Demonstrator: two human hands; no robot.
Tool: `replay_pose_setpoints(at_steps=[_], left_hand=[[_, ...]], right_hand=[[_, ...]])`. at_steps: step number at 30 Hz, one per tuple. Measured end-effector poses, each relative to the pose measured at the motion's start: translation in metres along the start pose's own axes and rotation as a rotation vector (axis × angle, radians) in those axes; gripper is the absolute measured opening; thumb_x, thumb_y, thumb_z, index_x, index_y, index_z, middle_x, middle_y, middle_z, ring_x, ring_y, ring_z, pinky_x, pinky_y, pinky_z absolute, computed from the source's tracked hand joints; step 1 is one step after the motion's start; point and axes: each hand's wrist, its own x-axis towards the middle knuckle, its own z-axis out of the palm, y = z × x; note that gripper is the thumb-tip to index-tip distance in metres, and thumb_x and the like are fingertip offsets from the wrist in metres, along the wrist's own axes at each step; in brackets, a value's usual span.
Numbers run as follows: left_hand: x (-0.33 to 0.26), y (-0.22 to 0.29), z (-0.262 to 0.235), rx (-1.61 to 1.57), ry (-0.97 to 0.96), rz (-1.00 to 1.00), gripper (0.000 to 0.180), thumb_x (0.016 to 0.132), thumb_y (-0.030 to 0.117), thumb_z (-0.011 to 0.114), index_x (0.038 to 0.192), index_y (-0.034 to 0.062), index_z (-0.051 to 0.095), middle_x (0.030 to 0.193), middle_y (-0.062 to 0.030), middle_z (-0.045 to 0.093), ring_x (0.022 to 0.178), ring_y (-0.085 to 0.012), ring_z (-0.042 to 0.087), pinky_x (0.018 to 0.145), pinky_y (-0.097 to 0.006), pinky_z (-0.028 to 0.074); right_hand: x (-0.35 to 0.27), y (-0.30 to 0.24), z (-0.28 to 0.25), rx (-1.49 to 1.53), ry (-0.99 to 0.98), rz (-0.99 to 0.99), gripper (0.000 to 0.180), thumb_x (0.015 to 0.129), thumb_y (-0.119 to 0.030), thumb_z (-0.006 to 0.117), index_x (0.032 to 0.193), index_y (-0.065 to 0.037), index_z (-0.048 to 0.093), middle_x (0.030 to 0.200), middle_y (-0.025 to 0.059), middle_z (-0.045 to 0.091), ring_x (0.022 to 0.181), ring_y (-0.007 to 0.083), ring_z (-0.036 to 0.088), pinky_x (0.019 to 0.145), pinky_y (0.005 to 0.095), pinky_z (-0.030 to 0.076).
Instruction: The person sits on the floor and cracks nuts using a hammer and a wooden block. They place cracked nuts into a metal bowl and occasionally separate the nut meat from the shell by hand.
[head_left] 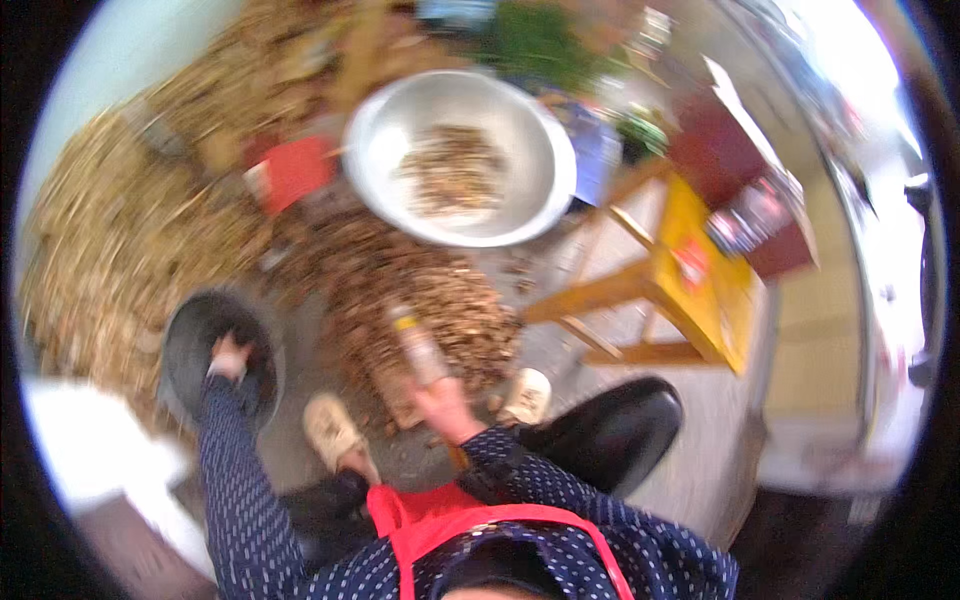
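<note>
Centrally (head view, blurred): R hand point(447, 406), grip closed round near end of a pale, yellow-banded cylinder point(420, 348); long axis points fwd, slightly L, over the brown chip heap point(465, 325), R hand being nearer. L hand point(230, 360) is inside the dark bucket point(187, 335), well L of heap; grip spread or pinching, can't tell.

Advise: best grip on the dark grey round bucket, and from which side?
Likely the rim of the dark grey round bucket, on its right, approached from that side: its mouth faces up, yellow-brown straw crowds its left, and grey floor shows at its right.
</note>
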Motion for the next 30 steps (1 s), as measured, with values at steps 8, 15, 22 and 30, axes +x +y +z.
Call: replay_pose_setpoints(at_steps=[8,15,22,30], left_hand=[[0.066,-0.011,0.073,0.26,-0.067,-0.021,0.103,0.067,0.052,0.076,0.147,0.0155,0.023,0.15,-0.0253,0.011,0.135,-0.0443,0.022,0.108,-0.046,0.029],[0.079,-0.022,0.078,0.351,-0.224,-0.127,0.099,0.066,0.051,0.076,0.146,0.0182,0.028,0.152,-0.0209,0.013,0.137,-0.0378,0.023,0.111,-0.049,0.022],[0.058,-0.012,0.057,0.34,-0.239,0.132,0.074,0.074,0.048,0.064,0.136,0.0112,0.045,0.136,-0.0098,0.05,0.135,-0.0293,0.033,0.11,-0.051,0.017],[0.036,-0.029,0.01,-1.289,-0.141,-0.209,0.015,0.074,0.026,0.063,0.08,0.0128,0.057,0.075,-0.0051,0.052,0.066,-0.0197,0.049,0.069,-0.04,0.043]], right_hand=[[0.004,0.004,-0.02,-0.165,0.093,0.11,0.022,0.087,-0.027,0.058,0.095,-0.007,0.053,0.07,0.0183,0.059,0.066,0.0368,0.06,0.059,0.0435,0.045],[0.005,-0.012,-0.019,-0.195,0.118,0.105,0.022,0.086,-0.025,0.059,0.093,-0.005,0.053,0.069,0.0178,0.059,0.064,0.0348,0.06,0.058,0.0423,0.045],[-0.001,-0.012,-0.025,-0.088,0.09,0.148,0.023,0.086,-0.026,0.058,0.091,-0.004,0.053,0.069,0.0176,0.058,0.064,0.033,0.06,0.058,0.0415,0.045],[-0.003,-0.004,-0.033,-0.145,0.156,0.017,0.024,0.087,-0.027,0.057,0.091,-0.004,0.053,0.07,0.0147,0.06,0.062,0.0287,0.059,0.059,0.0387,0.046]])
